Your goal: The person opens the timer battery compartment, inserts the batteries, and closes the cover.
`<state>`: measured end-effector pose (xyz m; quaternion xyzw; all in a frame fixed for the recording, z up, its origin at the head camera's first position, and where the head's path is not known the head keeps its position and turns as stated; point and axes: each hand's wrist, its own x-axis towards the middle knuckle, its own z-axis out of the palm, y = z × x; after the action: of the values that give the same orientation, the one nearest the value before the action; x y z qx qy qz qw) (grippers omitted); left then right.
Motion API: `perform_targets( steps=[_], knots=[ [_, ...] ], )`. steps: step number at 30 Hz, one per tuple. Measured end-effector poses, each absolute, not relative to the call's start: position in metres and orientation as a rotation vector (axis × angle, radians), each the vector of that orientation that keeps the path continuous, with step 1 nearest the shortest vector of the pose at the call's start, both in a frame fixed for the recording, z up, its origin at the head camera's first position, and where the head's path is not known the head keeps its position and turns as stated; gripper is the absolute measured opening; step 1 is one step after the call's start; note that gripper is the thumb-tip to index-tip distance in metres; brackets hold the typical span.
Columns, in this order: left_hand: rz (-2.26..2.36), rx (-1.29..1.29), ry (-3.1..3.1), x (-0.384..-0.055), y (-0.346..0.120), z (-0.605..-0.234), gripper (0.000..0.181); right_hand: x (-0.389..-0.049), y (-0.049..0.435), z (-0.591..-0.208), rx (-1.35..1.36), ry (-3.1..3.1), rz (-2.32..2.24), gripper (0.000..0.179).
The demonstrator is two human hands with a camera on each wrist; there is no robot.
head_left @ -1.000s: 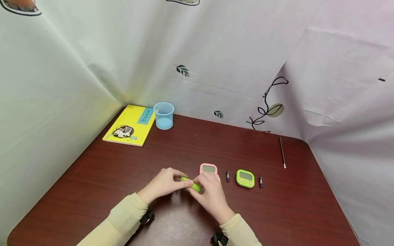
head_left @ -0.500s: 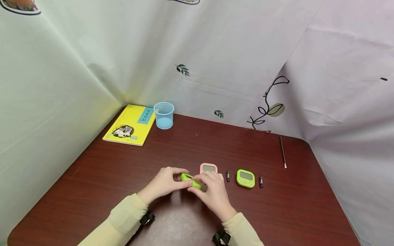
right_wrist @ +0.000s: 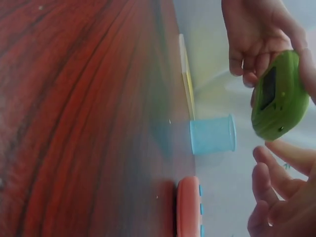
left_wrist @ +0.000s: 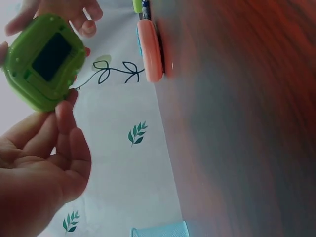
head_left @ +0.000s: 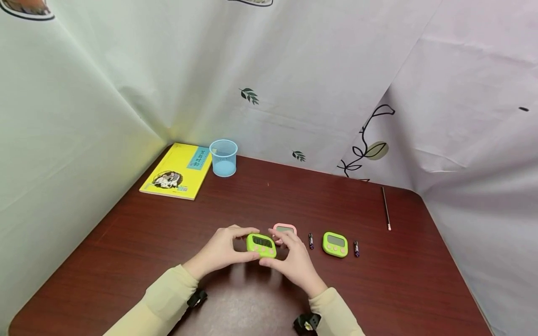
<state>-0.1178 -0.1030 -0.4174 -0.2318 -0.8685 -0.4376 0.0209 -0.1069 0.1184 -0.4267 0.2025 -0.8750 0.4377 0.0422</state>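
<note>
My left hand (head_left: 220,249) holds a green digital timer (head_left: 261,246) above the table, fingers on its far edge and thumb on its near edge. Dark digits show on its screen, too small to read surely. In the left wrist view the timer's back (left_wrist: 29,81) carries a dark rectangle. My right hand (head_left: 296,261) is at the timer's right side, fingers spread and apart from one another; a fingertip is very close to the casing, and contact is hard to tell. A pink timer (head_left: 285,227) lies just behind, partly covered by the right fingers.
Right of the pink timer lie a battery (head_left: 311,241), a second green timer (head_left: 335,244) and another battery (head_left: 356,248). A pencil (head_left: 385,209) lies farther right. At the back left are a yellow book (head_left: 193,186) and a blue mesh cup (head_left: 224,158). Curtains surround the table.
The held timer has turned from edge-on to screen facing up toward the head view. The right hand has loosened its hold and drawn slightly right, its fingers spreading.
</note>
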Motion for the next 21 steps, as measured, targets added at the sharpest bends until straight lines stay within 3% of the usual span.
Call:
perform_targets(
  steps=[11, 21],
  knots=[
    [-1.326, -0.821, -2.561, -0.114, -0.110, -0.419, 0.060, -0.109, 0.124, -0.425, 0.723, -2.720, 1.483, 0.076],
    [-1.314, -0.808, -2.598, -0.116, -0.118, -0.418, 0.066, -0.111, 0.122, -0.423, 0.687, -2.702, 1.534, 0.063]
  ],
)
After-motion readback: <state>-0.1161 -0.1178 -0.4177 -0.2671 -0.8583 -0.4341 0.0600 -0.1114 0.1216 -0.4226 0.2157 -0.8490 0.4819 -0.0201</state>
